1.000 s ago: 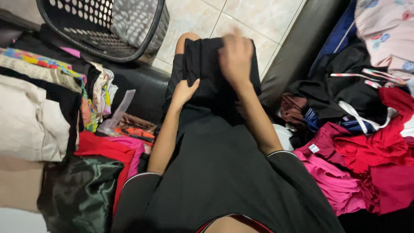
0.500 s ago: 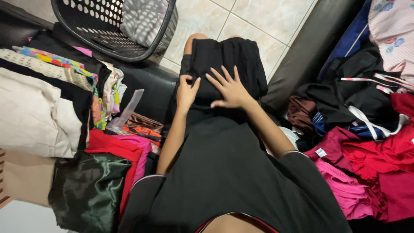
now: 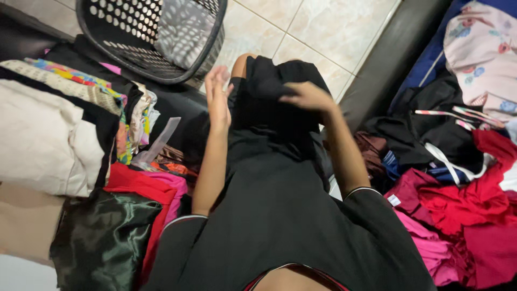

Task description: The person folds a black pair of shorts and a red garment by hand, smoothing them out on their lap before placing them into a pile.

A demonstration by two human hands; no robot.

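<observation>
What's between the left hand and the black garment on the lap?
Nothing visible. The left hand is open, raised just left of the black garment; the right hand already rests on its top, fingers curled.

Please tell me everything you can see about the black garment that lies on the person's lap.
The black garment is plain, matt cloth, soft and creased, with no pattern in view. It lies folded on the person's lap, reaching to the knee, above the tiled floor. What kind of garment it is cannot be told. The right hand grips its upper part from above, bunching the cloth. The left hand stands open and flat at its left edge; whether it touches is unclear.
</observation>
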